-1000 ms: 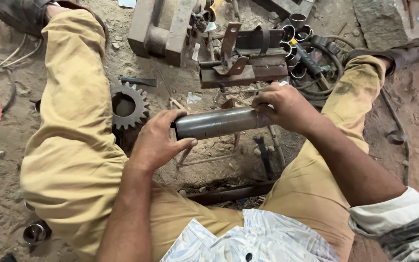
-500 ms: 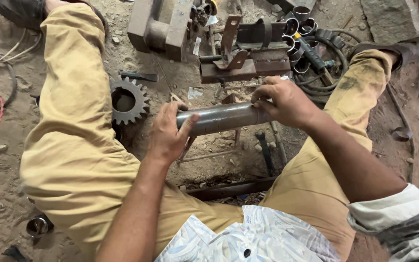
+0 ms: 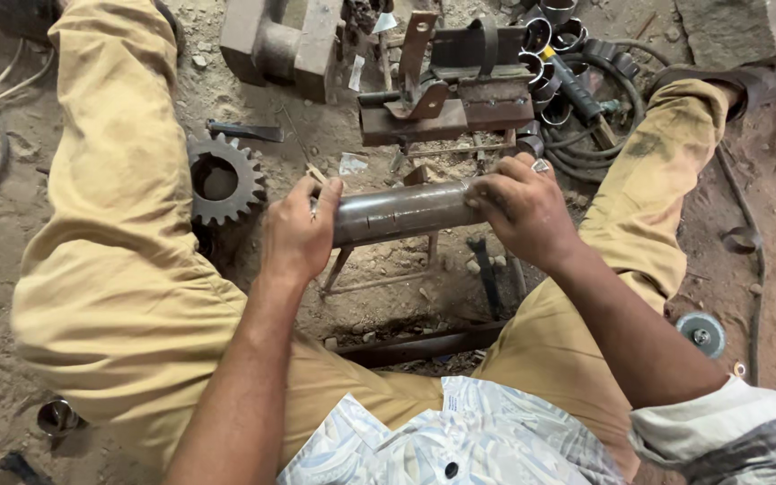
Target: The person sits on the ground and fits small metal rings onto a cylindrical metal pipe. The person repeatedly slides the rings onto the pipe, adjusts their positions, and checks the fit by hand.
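I sit on a dirt floor with legs spread in tan trousers. A thick steel pipe (image 3: 401,212) lies crosswise between my knees, resting on a small metal stand (image 3: 379,268). My left hand (image 3: 296,232) grips the pipe's left end, fingers wrapped over its top. At the other end, my right hand (image 3: 523,208) closes around the pipe; a ring shows on one finger.
A large toothed gear (image 3: 223,180) lies by my left knee. Beyond the pipe stand a heavy steel block (image 3: 291,43) and a rusty clamp fixture (image 3: 446,90). Short pipe rings (image 3: 550,36) and a coiled black hose (image 3: 608,117) lie at the far right. A grinding disc (image 3: 701,332) sits by my right leg.
My left hand has shifted along the pipe and now grips its left end from above. The right hand keeps its hold. The pipe stays on the stand.
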